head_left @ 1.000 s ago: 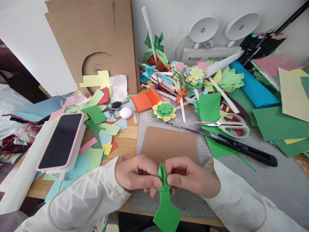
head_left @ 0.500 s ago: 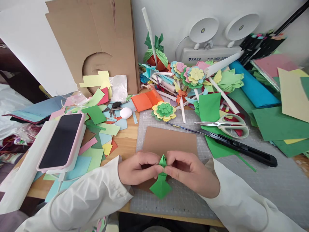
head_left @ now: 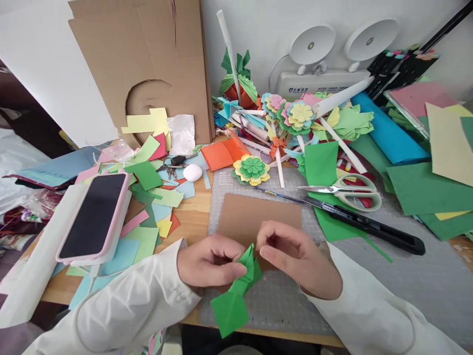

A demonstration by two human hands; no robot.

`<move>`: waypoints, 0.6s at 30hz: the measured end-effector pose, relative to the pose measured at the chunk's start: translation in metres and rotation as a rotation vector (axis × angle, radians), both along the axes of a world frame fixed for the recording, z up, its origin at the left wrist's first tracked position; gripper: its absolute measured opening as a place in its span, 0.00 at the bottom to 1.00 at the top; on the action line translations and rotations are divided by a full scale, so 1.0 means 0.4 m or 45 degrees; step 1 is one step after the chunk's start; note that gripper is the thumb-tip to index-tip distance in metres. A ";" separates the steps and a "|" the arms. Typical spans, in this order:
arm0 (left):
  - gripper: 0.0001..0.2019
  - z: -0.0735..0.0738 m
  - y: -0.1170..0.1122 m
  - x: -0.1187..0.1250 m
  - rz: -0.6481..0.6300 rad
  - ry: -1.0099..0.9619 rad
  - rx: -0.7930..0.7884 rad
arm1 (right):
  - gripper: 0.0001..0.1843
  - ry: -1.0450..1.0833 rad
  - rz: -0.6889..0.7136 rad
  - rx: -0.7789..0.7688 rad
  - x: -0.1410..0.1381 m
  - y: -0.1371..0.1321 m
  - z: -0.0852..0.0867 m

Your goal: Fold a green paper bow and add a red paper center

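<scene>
My left hand (head_left: 212,261) pinches a folded green origami piece (head_left: 234,301) between thumb and fingers near its pointed top. The piece tilts, its wide square-like end hanging toward the mat's front edge and a fold standing out on its right side. Close by the pointed tip is my right hand (head_left: 291,256), its thumb and fingers curved toward each other, with no paper visible between them. Under the hands lies a brown cardboard piece (head_left: 258,212) on a grey cutting mat (head_left: 281,305).
Scissors (head_left: 347,190), a black utility knife (head_left: 373,229) and a pen (head_left: 277,195) lie on the mat's far side. Paper flowers (head_left: 251,170) and rolled sticks are heaped behind. At left are a phone (head_left: 94,214), paper scraps (head_left: 168,197) and a white egg-shaped object (head_left: 192,172).
Both hands pinched the green piece before; now my right hand has let go and shifted slightly up and right. The piece has swung toward the lower left, spreading wider.
</scene>
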State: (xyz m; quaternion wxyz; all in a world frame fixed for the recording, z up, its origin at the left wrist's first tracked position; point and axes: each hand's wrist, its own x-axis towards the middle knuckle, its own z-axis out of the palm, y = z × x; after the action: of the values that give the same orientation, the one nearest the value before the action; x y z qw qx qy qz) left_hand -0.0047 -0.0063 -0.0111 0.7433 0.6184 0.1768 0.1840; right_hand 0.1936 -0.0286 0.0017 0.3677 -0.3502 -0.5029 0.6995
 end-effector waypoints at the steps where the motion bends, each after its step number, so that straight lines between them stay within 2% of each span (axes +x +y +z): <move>1: 0.18 -0.003 -0.002 -0.001 -0.015 -0.003 -0.011 | 0.14 0.020 0.029 -0.015 0.000 0.001 0.001; 4: 0.19 -0.010 -0.004 -0.001 -0.034 -0.003 0.013 | 0.14 0.007 0.079 -0.050 -0.002 0.002 -0.002; 10: 0.19 -0.003 0.002 0.003 0.003 0.037 0.073 | 0.12 -0.033 0.045 -0.106 -0.003 0.001 -0.006; 14: 0.17 0.006 0.003 0.011 0.146 0.078 0.137 | 0.12 -0.036 -0.070 -0.125 -0.002 0.005 -0.015; 18: 0.11 0.008 0.000 0.020 0.346 0.178 0.300 | 0.14 -0.001 -0.194 -0.111 -0.004 0.001 -0.030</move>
State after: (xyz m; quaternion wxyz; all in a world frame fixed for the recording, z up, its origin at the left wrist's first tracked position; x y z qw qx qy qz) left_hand 0.0034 -0.0061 -0.0080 0.6199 0.6830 0.2869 0.2588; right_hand 0.1918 -0.0280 -0.0103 0.4039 -0.4034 -0.4442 0.6905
